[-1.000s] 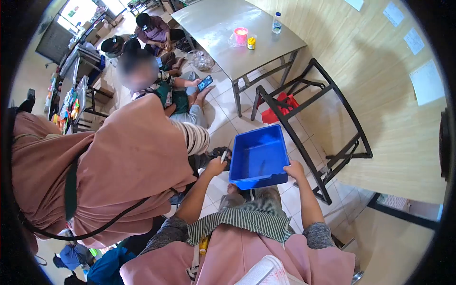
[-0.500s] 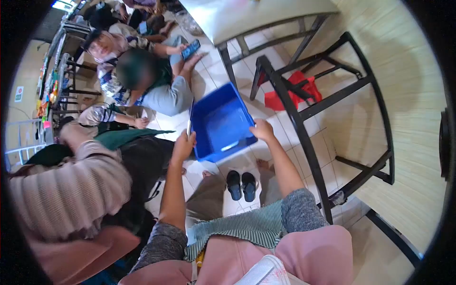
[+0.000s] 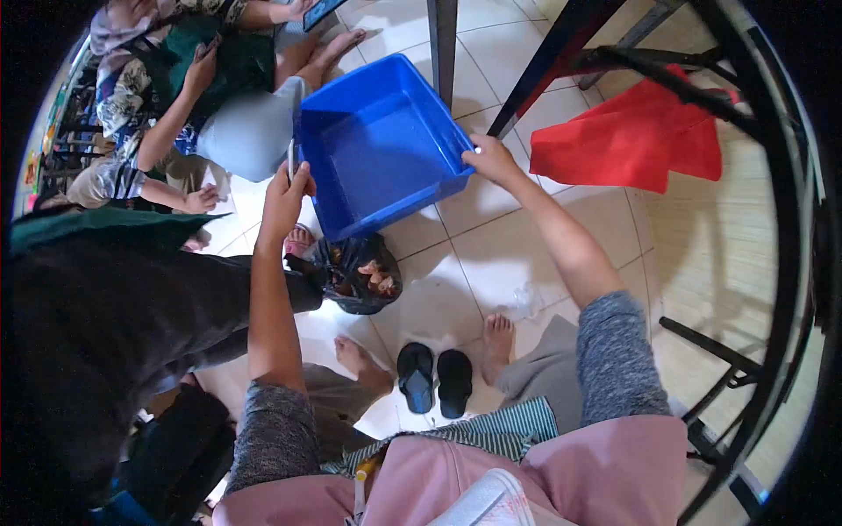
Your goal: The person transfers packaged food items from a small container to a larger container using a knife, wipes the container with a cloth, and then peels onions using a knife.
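A blue rectangular plastic tub (image 3: pixel 395 145), tilted toward me with its bare bottom showing, is held above the floor between my two hands. My left hand (image 3: pixel 286 195) is closed at its left rim. A thin, pale, blade-like item (image 3: pixel 292 160) sticks up from that hand; its kind is unclear. On the opposite side, my right hand (image 3: pixel 489 161) grips the right rim near the front corner. Just beneath the tub, an open black plastic bag (image 3: pixel 361 279) with brownish-orange scraps stands on the tiles.
Black sandals (image 3: pixel 435 379) lie between my bare feet. A red cloth or bag (image 3: pixel 627 136) hangs by the black metal table frame (image 3: pixel 767 175) at right. People sit on the floor at upper left, one holding a phone (image 3: pixel 323 10). Another person's dark-clothed leg (image 3: pixel 175 302) is close on my left.
My view has tipped further down and closer to the floor. The tub stays in both hands. The black bag of scraps has come into sight below it.
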`<control>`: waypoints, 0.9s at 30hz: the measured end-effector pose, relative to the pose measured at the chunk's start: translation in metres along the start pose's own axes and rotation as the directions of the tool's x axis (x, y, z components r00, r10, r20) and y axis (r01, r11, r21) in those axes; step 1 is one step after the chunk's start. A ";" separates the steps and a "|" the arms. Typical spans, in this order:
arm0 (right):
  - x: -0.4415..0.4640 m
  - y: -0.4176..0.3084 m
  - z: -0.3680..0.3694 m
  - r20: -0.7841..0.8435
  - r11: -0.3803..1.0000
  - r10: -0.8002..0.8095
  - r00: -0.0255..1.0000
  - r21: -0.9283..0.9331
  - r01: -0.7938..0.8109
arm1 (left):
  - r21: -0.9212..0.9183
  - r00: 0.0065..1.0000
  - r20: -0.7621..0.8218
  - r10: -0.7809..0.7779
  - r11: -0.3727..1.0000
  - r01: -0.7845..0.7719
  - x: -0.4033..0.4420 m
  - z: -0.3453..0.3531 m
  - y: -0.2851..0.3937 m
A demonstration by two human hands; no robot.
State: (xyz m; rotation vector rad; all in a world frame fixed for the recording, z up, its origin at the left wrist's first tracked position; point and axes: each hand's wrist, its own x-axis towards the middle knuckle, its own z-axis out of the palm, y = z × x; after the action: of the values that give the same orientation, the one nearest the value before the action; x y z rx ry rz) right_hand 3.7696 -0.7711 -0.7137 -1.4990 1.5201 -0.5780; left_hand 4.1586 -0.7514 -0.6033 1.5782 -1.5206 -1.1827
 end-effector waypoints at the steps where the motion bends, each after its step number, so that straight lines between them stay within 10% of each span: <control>1: 0.009 0.014 0.005 -0.014 0.999 -0.053 0.998 -0.006 0.053 | -0.018 1.000 0.017 0.010 1.000 -0.010 0.004 0.009 -0.016; 9: 0.002 0.023 0.001 -0.020 0.957 -0.184 0.983 -0.233 0.174 | 0.344 0.983 0.173 0.062 0.931 -0.120 -0.007 0.064 -0.044; 15: -0.066 0.000 0.026 -0.141 0.987 0.006 0.990 -0.160 -0.028 | 0.186 0.951 0.289 0.111 0.968 -0.170 -0.056 0.078 -0.037; 27: -0.034 0.055 0.031 -0.170 0.990 -0.085 0.982 -0.126 0.064 | 0.392 0.982 -0.063 0.180 0.909 -0.141 -0.060 0.116 -0.109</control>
State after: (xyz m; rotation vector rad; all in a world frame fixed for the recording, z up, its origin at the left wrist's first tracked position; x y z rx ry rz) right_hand 3.7610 -0.7222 -0.7654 -1.6383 1.6641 -0.6878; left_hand 4.1014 -0.6631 -0.7374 1.6891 -1.8606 -0.7301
